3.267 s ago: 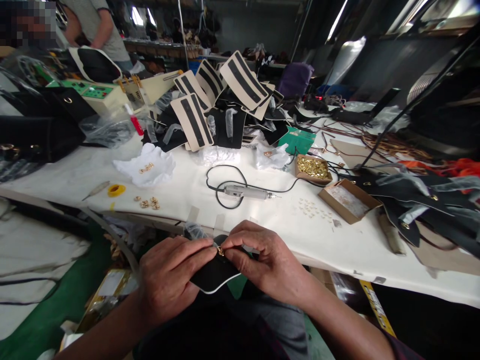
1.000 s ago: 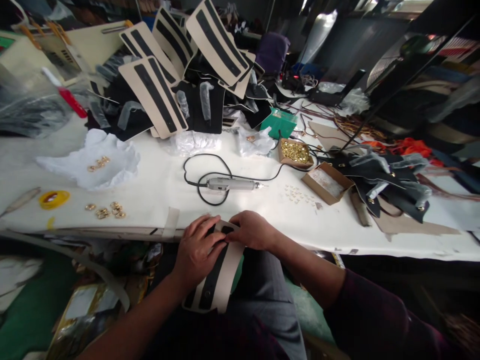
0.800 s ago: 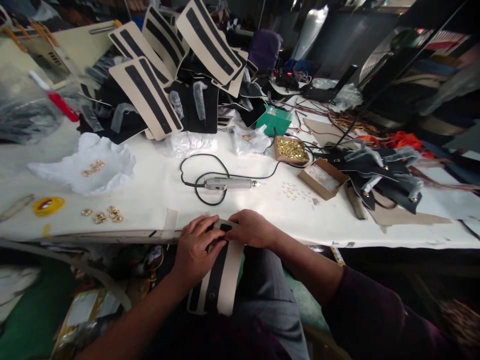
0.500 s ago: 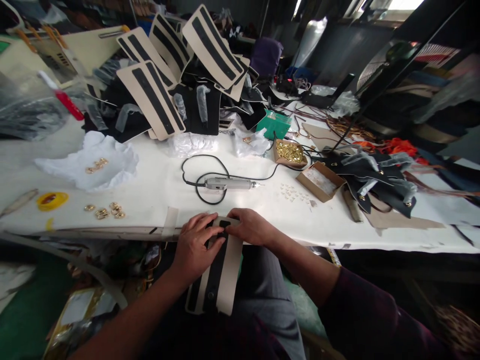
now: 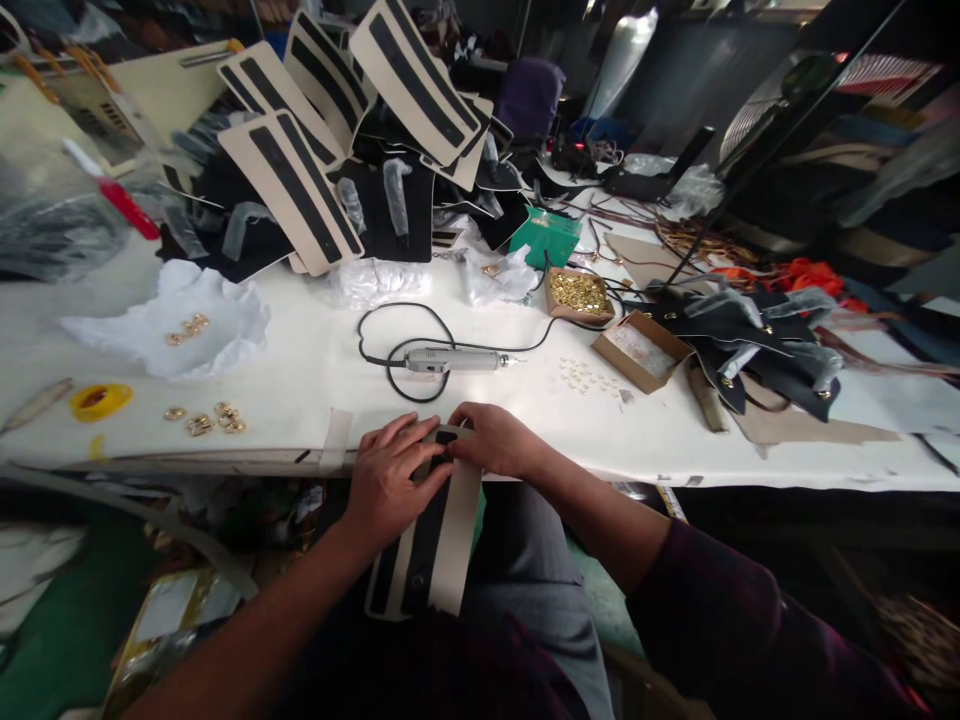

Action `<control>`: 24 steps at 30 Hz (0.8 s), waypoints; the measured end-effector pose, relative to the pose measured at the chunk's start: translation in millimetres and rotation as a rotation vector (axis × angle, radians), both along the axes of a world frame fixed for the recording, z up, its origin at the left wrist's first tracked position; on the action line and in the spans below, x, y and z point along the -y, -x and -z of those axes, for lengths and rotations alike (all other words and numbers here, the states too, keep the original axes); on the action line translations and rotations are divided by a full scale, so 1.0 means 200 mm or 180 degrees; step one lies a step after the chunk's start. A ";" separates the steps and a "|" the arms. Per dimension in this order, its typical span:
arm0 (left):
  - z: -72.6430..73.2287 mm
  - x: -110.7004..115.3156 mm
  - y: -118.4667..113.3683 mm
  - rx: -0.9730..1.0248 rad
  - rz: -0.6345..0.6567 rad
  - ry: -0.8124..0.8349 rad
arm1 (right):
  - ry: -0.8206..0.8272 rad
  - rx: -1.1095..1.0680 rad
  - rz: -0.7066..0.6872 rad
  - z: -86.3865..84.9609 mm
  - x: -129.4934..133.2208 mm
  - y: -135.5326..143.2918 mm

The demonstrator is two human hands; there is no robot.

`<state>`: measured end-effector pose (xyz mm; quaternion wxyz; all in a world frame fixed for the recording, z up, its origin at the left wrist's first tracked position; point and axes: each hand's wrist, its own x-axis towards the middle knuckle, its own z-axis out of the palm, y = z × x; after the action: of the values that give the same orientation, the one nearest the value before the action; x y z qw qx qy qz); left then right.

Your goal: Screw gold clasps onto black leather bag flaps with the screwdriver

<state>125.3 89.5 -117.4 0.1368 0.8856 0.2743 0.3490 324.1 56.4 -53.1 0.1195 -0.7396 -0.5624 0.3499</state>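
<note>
A beige panel (image 5: 455, 540) with black strips leans between my lap and the table edge. My left hand (image 5: 394, 475) lies across its upper left part, fingers stretched and spread, the thumb and index fingertips on the black strip. At the panel's top right, my right hand (image 5: 487, 440) is closed over the edge, its thumb reaching the strip beside my left fingertips. Any small part under these fingertips is hidden. A round dark fitting (image 5: 418, 581) shows low on the strip. Beyond my hands a grey corded rotary tool (image 5: 457, 360) lies on the table.
Gold fittings (image 5: 217, 418) and yellow tape (image 5: 100, 401) lie left, near crumpled white paper (image 5: 150, 315). Similar panels (image 5: 292, 190) are heaped behind. To the right are a box of gold pieces (image 5: 577, 293), an open cardboard box (image 5: 641, 350), scattered small pieces (image 5: 589, 377) and black pieces (image 5: 765, 350).
The whole view has shifted slightly, so the table items appear a little higher and to the left. Both hands stay at the panel's top, with only small finger movement.
</note>
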 end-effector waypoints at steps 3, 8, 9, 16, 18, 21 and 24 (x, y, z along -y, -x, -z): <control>0.00 -0.01 0.00 -0.0019 0.0005 -0.0051 | 0.0007 -0.0088 0.0034 0.00 -0.01 0.00; -0.01 -0.02 0.00 -0.0032 0.0055 -0.0180 | -0.0084 -0.0162 0.0144 0.00 0.00 0.00; -0.01 -0.02 0.00 -0.0022 0.0062 -0.0212 | -0.0132 -0.0158 0.0174 0.00 0.01 0.00; 0.02 -0.04 0.00 0.0086 0.0143 -0.0455 | -0.1242 -0.0446 0.0542 0.09 0.15 -0.03; 0.03 -0.05 0.00 0.0118 0.0164 -0.0496 | -0.1574 -0.0483 0.0868 0.12 0.21 -0.11; 0.04 -0.05 0.00 0.0157 0.0150 -0.0539 | -0.1665 -0.0081 0.1482 0.15 0.32 -0.33; 0.04 -0.04 -0.01 0.0164 0.0119 -0.0540 | -0.1639 0.0398 0.1946 0.17 0.44 -0.59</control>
<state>126.6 98.3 -125.3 0.0749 0.8897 0.2236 0.3910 441.4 -31.2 -87.8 0.3649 -0.8385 -0.3920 0.1003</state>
